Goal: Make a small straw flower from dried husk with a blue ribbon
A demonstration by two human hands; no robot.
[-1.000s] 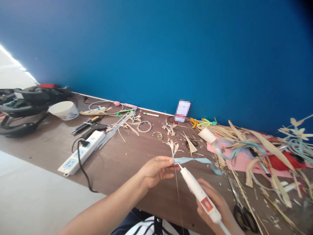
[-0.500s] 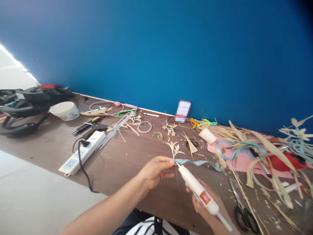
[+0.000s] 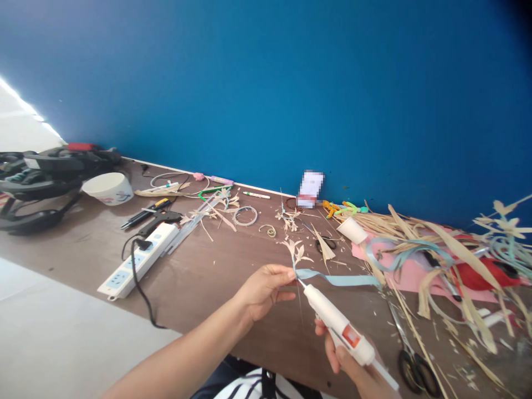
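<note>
My left hand [image 3: 264,288] pinches a thin wire stem topped with small dried-leaf cutouts [image 3: 296,250], where a light blue ribbon [image 3: 341,279] is wrapped and trails off to the right. My right hand [image 3: 353,366] grips a white glue gun [image 3: 338,324] with an orange label. Its nozzle touches the stem right at my left fingertips. Both hands hover over the brown table [image 3: 208,271] near its front edge.
A white power strip [image 3: 139,257] with a black cord, a black glue gun [image 3: 160,219], pliers and a paper bowl [image 3: 108,187] lie to the left. Dried straw strips, pink paper [image 3: 409,271], a paper cup [image 3: 351,229] and scissors [image 3: 411,360] crowd the right. A blue wall stands behind.
My right hand has drawn the glue gun slightly down and toward me, nozzle still at the stem. The blue ribbon now stretches straighter to the right. My left hand keeps its pinch.
</note>
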